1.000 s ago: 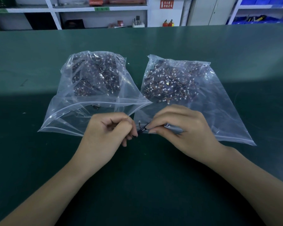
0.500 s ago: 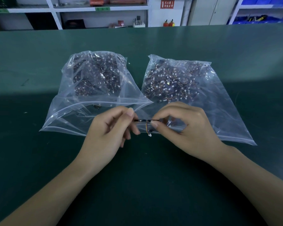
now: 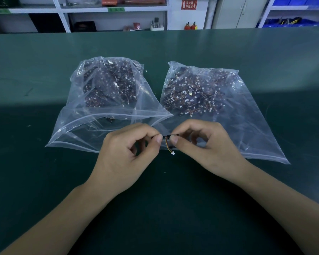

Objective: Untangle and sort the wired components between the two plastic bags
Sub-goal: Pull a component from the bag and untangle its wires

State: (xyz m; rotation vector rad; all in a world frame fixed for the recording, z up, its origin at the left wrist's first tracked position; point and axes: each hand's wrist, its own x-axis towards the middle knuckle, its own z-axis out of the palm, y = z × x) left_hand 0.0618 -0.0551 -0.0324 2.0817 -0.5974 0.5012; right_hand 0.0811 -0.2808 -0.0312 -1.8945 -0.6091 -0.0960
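Pinched the wired component (image 3: 169, 136) from both ends, left hand (image 3: 125, 153) and right hand (image 3: 208, 146); long axis crosswise, lead dangling, nearest the left bag (image 3: 72, 133) mouth.

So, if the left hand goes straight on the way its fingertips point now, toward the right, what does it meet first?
The left hand already pinches one end of the small wired component. Just past it come the fingertips of the right hand, which holds the other end. Depth is unclear, but they look level.

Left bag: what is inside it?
The left bag holds a tangled heap of dark wired components with small white connectors. Pieces buried under the top layer cannot be seen.
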